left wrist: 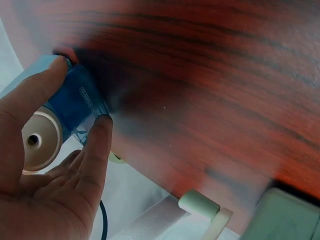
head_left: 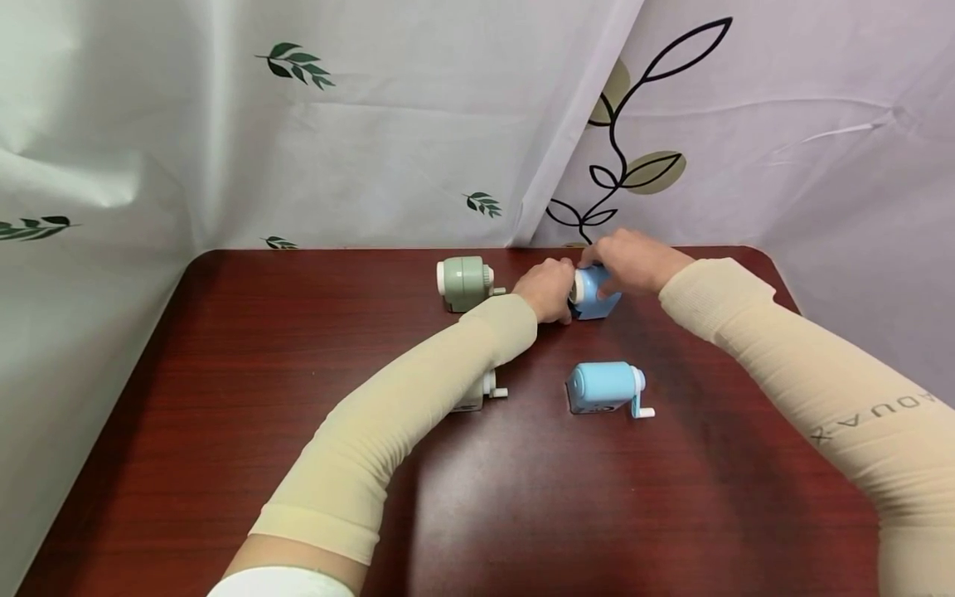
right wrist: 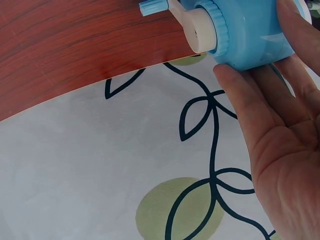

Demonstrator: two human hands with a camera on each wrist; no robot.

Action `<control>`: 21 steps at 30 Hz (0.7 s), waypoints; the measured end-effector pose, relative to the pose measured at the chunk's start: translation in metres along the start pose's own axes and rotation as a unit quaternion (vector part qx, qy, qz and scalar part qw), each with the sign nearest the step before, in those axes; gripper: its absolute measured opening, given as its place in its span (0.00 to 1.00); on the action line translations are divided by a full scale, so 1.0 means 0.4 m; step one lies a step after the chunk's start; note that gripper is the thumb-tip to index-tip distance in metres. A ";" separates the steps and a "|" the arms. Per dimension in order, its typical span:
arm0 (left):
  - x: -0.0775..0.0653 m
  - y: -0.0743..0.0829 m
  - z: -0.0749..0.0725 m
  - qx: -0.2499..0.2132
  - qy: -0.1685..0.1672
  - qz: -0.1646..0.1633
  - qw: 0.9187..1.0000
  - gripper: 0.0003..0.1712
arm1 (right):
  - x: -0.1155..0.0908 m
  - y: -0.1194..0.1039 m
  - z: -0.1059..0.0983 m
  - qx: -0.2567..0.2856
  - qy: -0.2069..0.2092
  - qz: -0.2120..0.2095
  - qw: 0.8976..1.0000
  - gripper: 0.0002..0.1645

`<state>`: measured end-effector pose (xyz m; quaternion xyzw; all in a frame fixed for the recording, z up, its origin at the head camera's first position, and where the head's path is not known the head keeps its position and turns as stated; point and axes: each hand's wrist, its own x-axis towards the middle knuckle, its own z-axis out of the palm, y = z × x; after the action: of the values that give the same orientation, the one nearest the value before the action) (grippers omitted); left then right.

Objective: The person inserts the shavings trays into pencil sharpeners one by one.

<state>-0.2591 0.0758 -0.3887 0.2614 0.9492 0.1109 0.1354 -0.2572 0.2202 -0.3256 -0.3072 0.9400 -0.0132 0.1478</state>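
A blue crank pencil sharpener (head_left: pixel 594 308) stands near the table's back edge, between both hands. My left hand (head_left: pixel 546 290) is at its front; in the left wrist view, thumb and a finger pinch either side of the see-through blue shavings drawer (left wrist: pixel 76 97), beside the round cream front with its pencil hole (left wrist: pixel 33 140). From the back and right, my right hand (head_left: pixel 634 259) grips the body. The right wrist view shows thumb and fingers round the blue body (right wrist: pixel 250 30), with the white crank (right wrist: pixel 197 30) pointing away. Whether the drawer is out cannot be seen.
A green sharpener (head_left: pixel 464 282) stands left of the left hand. Nearer, a light blue sharpener (head_left: pixel 604 385) has its crank to the right. A pale sharpener (head_left: pixel 470 401) is partly hidden under the left forearm. Patterned white sheeting (head_left: pixel 403 149) hangs behind the table (head_left: pixel 261 373).
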 end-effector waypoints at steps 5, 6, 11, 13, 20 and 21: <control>0.004 0.008 0.002 0.000 -0.003 -0.002 1.000 0.36 | -0.001 0.003 0.002 -0.005 0.001 -0.005 1.000 0.29; 0.005 0.010 0.002 0.001 -0.003 -0.002 1.000 0.36 | -0.001 0.004 0.002 -0.005 0.001 -0.006 1.000 0.30; 0.010 0.016 0.003 0.002 -0.003 -0.002 1.000 0.38 | -0.003 0.007 0.001 -0.007 0.006 -0.011 1.000 0.30; 0.012 0.018 0.005 -0.002 -0.002 -0.004 1.000 0.39 | -0.004 0.007 0.002 -0.009 0.009 -0.013 1.000 0.30; 0.018 0.023 0.014 -0.019 0.015 -0.014 1.000 0.42 | -0.005 0.009 0.003 -0.008 0.013 -0.016 1.000 0.29; 0.018 0.023 0.014 -0.019 0.015 -0.015 1.000 0.43 | -0.006 0.010 0.003 -0.006 0.011 -0.016 1.000 0.29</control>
<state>-0.2590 0.0884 -0.3928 0.2427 0.9528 0.1305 0.1277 -0.2575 0.2247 -0.3266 -0.3226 0.9368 -0.0132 0.1349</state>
